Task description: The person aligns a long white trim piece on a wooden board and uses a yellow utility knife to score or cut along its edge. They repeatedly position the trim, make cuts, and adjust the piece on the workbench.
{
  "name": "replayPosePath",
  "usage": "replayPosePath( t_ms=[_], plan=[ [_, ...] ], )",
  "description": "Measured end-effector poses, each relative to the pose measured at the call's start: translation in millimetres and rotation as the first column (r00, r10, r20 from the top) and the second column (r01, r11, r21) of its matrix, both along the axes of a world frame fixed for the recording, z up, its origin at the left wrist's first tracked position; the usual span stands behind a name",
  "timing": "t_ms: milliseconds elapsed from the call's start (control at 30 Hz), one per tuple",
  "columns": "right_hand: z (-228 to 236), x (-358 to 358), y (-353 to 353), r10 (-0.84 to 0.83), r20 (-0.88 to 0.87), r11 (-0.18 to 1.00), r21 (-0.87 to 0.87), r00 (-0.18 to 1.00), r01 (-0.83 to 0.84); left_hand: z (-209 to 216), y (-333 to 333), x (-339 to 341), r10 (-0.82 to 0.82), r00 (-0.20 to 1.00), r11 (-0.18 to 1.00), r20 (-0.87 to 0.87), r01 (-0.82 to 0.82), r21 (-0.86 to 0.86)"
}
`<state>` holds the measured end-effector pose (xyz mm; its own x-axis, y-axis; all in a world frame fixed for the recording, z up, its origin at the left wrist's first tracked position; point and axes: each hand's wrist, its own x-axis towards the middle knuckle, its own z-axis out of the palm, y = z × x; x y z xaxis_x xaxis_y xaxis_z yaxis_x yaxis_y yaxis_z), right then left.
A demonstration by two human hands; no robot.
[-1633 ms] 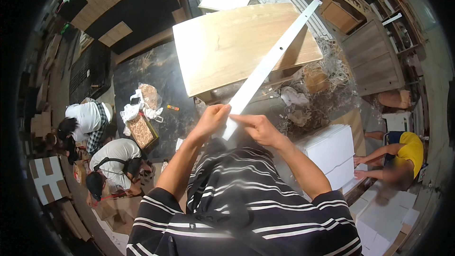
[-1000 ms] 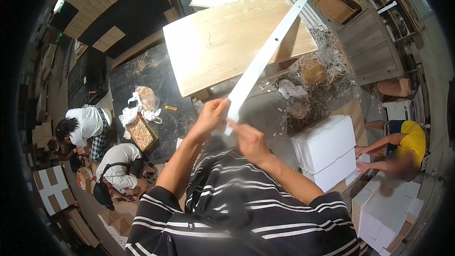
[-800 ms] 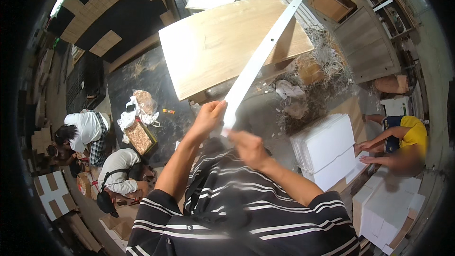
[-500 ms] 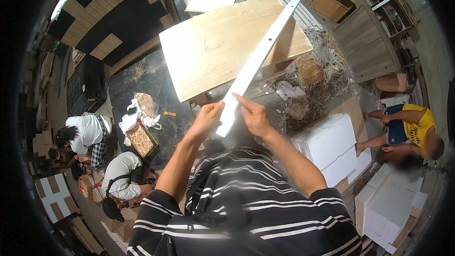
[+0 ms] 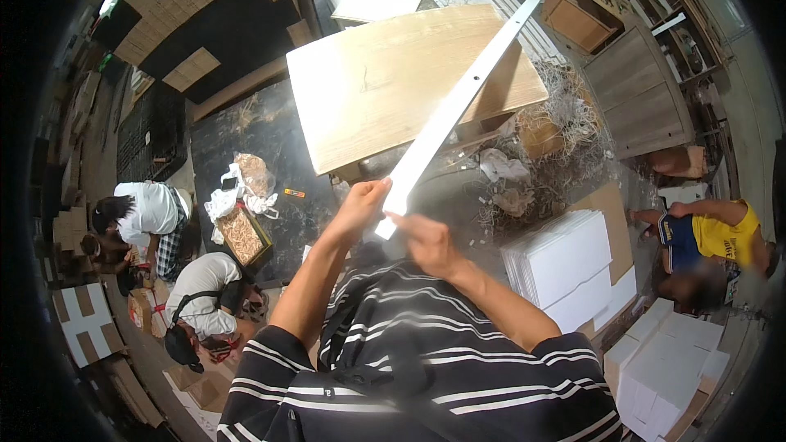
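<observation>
A long white strip (image 5: 443,117) with dark holes along it slants from my chest out to the far right, over a pale wood-grained panel (image 5: 393,74). My left hand (image 5: 360,209) is closed on the strip's left edge near its close end. My right hand (image 5: 431,241) is curled, with its fingertips at the face of the strip near that same end. Whether a small piece sits in those right fingers cannot be made out.
Wood shavings in a box (image 5: 242,236) and plastic bags (image 5: 229,196) lie on the dark surface to the left. A stack of white boards (image 5: 565,258) stands at right. Shredded packing (image 5: 565,106) lies beyond it. Two people crouch at left; another person in yellow is at right.
My right hand has moved down and inward from the strip's right edge onto its close end. My left hand keeps its hold. The view has shifted slightly.
</observation>
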<state>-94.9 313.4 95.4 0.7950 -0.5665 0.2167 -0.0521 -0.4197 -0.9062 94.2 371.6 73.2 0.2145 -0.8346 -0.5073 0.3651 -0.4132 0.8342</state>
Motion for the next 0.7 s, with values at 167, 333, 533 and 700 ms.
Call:
replayPosePath(
  t_ms=[167, 333, 533, 700],
  plan=[
    [7, -1, 15, -0.113, -0.012, 0.992, -0.064, 0.994, 0.112, -7, 2, -1, -0.031, 0.999, 0.997, 0.023, 0.03, 0.065],
    [11, -3, 32, 0.048, -0.045, 0.975, -0.216, 0.998, -0.057, -4, -5, -3, 0.015, 1.0, 0.999, -0.016, -0.014, 0.048],
    [12, -7, 45, -0.031, 0.094, 0.985, -0.166, 0.995, 0.046, 9, -12, -12, 0.029, 0.999, 0.997, 0.038, -0.031, 0.064],
    [17, -22, 42, -0.089, 0.021, 0.99, 0.111, 0.996, 0.086, 0, 3, 15, 0.11, 0.89, 0.994, -0.443, -0.089, 0.069]
  ],
)
